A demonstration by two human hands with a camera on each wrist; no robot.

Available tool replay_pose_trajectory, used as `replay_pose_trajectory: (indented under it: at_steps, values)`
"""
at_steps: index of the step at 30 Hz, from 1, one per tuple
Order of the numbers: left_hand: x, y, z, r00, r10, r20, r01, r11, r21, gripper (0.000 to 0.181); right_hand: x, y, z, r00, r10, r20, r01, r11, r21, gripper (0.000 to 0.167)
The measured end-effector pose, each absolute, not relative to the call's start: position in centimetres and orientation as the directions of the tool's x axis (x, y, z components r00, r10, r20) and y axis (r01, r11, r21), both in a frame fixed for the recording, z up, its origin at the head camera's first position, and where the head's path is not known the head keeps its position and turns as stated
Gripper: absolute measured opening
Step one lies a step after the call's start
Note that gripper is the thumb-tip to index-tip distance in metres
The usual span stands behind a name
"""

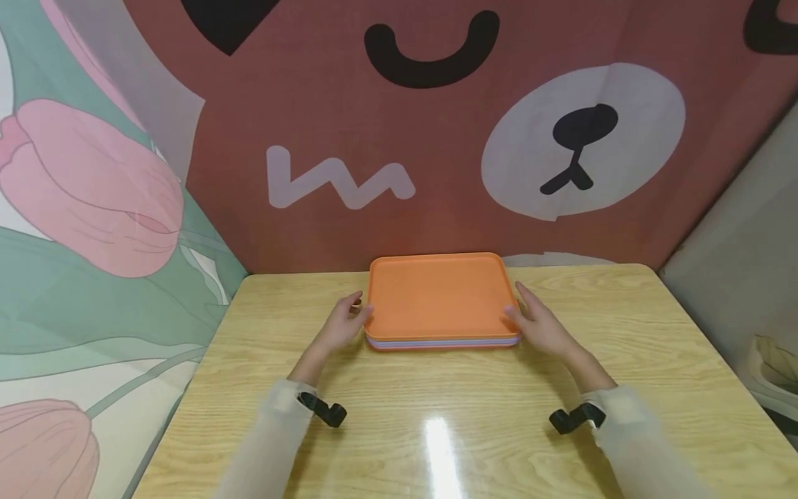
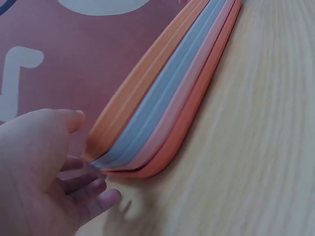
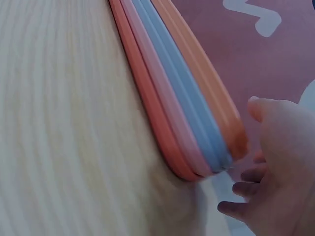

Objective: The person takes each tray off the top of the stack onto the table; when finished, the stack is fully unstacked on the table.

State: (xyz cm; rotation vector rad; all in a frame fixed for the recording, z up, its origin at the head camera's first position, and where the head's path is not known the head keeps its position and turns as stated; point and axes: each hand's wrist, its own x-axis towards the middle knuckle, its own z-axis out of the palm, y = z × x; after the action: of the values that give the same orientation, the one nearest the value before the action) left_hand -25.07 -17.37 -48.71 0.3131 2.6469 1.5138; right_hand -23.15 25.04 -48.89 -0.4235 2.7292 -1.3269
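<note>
1. We have a stack of trays [image 1: 442,342] in the middle of the table [image 1: 374,423], flat and right by its back edge. The orange tray [image 1: 439,294] is on top. Under it we find a blue tray [image 3: 184,93], a pink tray [image 3: 161,93] and, lowest, a red tray [image 3: 146,93].

2. We think the trays could slide apart if our hands squeeze only the top ones, because the low ones would have nothing to hold them. If one side goes up faster than the other, the stack could tip. A push too far back could bump the bear cloth [image 1: 318,76] behind.

3. Our left hand [image 1: 341,327] is at the left side of the stack, by the near corner. Its thumb is up near the orange rim, and its other fingers are a bit bent, with gaps between some of them. They pinch nothing. We can't tell if a fingertip touches the corner.

4. Our right hand [image 1: 545,334] is at the other side, almost like a mirror. Its thumb sticks out and its fingers are loose and spread, pinching nothing. The right wrist view shows a small gap to the stack.

5. Both arms reach forward in pale sleeves [image 1: 268,433], with a black band [image 1: 324,409] on each wrist.
</note>
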Motion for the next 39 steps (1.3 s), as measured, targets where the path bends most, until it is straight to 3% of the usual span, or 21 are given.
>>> replay_pose_trajectory:
  at_steps: [9,22,39]
  values:
    - [-25.4,-15.5,-50.2,-0.976,0.152,0.158,0.211,0.456,0.865,0.048,-23.2,24.0,-50.9,-0.973,-0.229,0.025,-0.136,0.483,-0.865,0.085]
    - [-25.1,-15.0,-49.4,-0.971,0.158,0.179,0.238,0.660,0.713,0.039,-22.9,23.9,-52.9,-0.980,-0.188,0.063,-0.112,0.264,-0.958,0.079]
    - [-25.0,-15.4,-48.3,-0.986,0.110,0.124,0.166,0.663,0.730,0.047,-22.6,24.1,-53.0,-0.981,-0.187,0.049,-0.100,0.273,-0.957,0.077]
